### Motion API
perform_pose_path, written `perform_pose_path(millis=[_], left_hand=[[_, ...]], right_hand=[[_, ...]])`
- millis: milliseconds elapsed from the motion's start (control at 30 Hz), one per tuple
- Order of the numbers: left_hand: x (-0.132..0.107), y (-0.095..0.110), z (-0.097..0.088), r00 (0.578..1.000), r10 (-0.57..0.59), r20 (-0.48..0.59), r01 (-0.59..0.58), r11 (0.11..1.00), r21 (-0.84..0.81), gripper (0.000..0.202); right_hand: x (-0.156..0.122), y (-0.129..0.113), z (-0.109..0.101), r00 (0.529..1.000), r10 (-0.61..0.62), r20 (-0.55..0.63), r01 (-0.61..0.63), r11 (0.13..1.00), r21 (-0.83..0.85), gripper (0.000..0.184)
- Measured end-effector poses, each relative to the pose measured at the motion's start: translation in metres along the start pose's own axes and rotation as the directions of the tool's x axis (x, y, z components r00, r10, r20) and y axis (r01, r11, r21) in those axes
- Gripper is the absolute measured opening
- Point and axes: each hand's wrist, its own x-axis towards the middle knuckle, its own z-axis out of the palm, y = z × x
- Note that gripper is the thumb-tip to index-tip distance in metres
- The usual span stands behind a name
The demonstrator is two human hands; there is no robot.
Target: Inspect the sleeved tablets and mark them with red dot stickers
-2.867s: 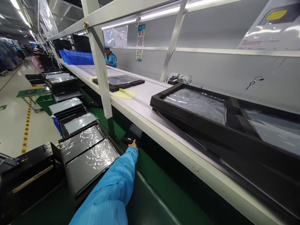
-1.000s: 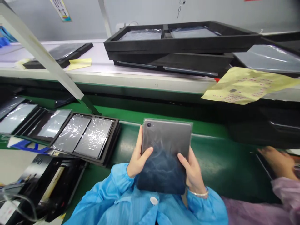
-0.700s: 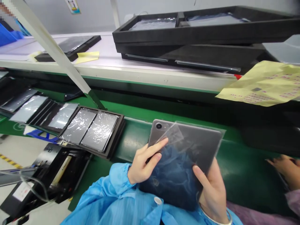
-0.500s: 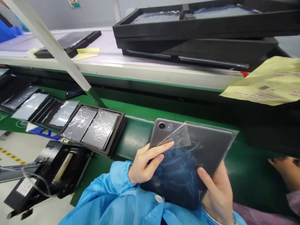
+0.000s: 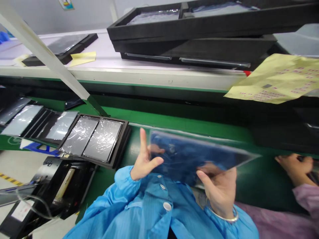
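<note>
I hold a grey tablet (image 5: 196, 156) wrapped in clear film in front of my chest, tilted almost flat, its glossy face reflecting my blue coat. My right hand (image 5: 219, 189) grips its near edge from below, thumb on top, a bracelet at the wrist. My left hand (image 5: 144, 161) is at the tablet's left end, thumb pressed on it and index finger pointing up. Both sleeves are blue.
A black tray (image 5: 122, 146) with two film-wrapped tablets lies left on the green belt (image 5: 174, 121), more trays behind it. Stacked black trays (image 5: 194, 43) and a yellow sheet (image 5: 274, 79) sit on the white shelf. Another person's hand (image 5: 291, 166) in a pink sleeve rests at right.
The tablet has tipped from upright, camera side towards me, to nearly flat. My left index finger has lifted off it and points up. My right hand has stayed on the near edge.
</note>
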Motion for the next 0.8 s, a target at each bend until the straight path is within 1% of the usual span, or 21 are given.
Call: perform_pose_path(millis=[33, 67, 100, 133, 167, 200, 233, 267, 300, 367, 467, 533, 600, 667, 733, 767, 800], left_hand=[[-0.001, -0.010, -0.003, 0.998, -0.014, -0.059, 0.011, 0.999, -0.053, 0.029], [-0.002, -0.019, -0.006, 0.996, -0.027, -0.090, 0.019, 0.996, -0.088, 0.025], [-0.003, -0.025, -0.009, 0.995, -0.041, -0.092, 0.031, 0.994, -0.106, 0.026], [-0.003, -0.029, -0.011, 0.995, -0.044, -0.085, 0.034, 0.992, -0.122, 0.029], [-0.002, -0.030, -0.012, 0.998, -0.034, -0.057, 0.025, 0.988, -0.151, 0.030], [-0.001, -0.030, -0.013, 1.000, -0.005, -0.019, 0.002, 0.982, -0.190, 0.029], [0.000, -0.028, -0.014, 0.999, 0.040, 0.018, -0.035, 0.971, -0.236, 0.026], [0.002, -0.026, -0.014, 0.994, 0.095, 0.047, -0.078, 0.956, -0.282, 0.023], [0.004, -0.024, -0.014, 0.987, 0.149, 0.064, -0.121, 0.939, -0.322, 0.022], [0.007, -0.021, -0.014, 0.973, 0.217, 0.075, -0.176, 0.916, -0.361, 0.022], [0.009, -0.023, -0.014, 0.965, 0.248, 0.086, -0.198, 0.904, -0.378, 0.027], [0.009, -0.026, -0.015, 0.957, 0.276, 0.093, -0.220, 0.893, -0.393, 0.025], [0.012, -0.030, -0.017, 0.936, 0.331, 0.123, -0.261, 0.883, -0.389, 0.027], [0.015, -0.034, -0.021, 0.906, 0.384, 0.180, -0.299, 0.879, -0.371, 0.031], [0.019, -0.037, -0.024, 0.873, 0.425, 0.238, -0.326, 0.873, -0.362, 0.029], [0.019, -0.038, -0.025, 0.866, 0.433, 0.250, -0.331, 0.871, -0.363, 0.028], [0.019, -0.039, -0.026, 0.867, 0.432, 0.248, -0.331, 0.872, -0.362, 0.027]], right_hand=[[0.000, 0.004, 0.002, 1.000, -0.029, -0.002, 0.029, 0.999, -0.028, 0.024], [0.001, 0.007, 0.004, 0.999, -0.042, 0.015, 0.043, 0.998, -0.045, 0.025], [0.001, 0.009, 0.005, 0.996, -0.048, 0.069, 0.050, 0.998, -0.033, 0.024], [0.002, 0.010, 0.007, 0.987, -0.065, 0.150, 0.063, 0.998, 0.017, 0.021], [0.004, 0.009, 0.008, 0.964, -0.114, 0.241, 0.093, 0.991, 0.098, 0.017], [0.005, 0.008, 0.009, 0.925, -0.190, 0.330, 0.133, 0.973, 0.189, 0.014], [0.007, 0.006, 0.010, 0.876, -0.273, 0.398, 0.173, 0.947, 0.270, 0.016], [0.010, 0.003, 0.011, 0.831, -0.346, 0.435, 0.211, 0.920, 0.329, 0.023], [0.012, 0.000, 0.012, 0.799, -0.398, 0.451, 0.245, 0.900, 0.360, 0.029], [0.017, -0.006, 0.015, 0.767, -0.436, 0.470, 0.281, 0.888, 0.365, 0.038], [0.023, -0.010, 0.017, 0.727, -0.478, 0.492, 0.310, 0.869, 0.386, 0.034], [0.025, -0.009, 0.017, 0.702, -0.506, 0.502, 0.325, 0.854, 0.406, 0.032], [0.026, -0.007, 0.016, 0.692, -0.514, 0.507, 0.326, 0.849, 0.416, 0.033], [0.026, -0.005, 0.015, 0.693, -0.507, 0.513, 0.315, 0.853, 0.417, 0.033], [0.025, -0.004, 0.014, 0.695, -0.500, 0.517, 0.308, 0.857, 0.414, 0.034], [0.025, -0.004, 0.014, 0.696, -0.499, 0.517, 0.308, 0.857, 0.412, 0.035], [0.025, -0.004, 0.014, 0.696, -0.501, 0.514, 0.311, 0.856, 0.413, 0.035]])
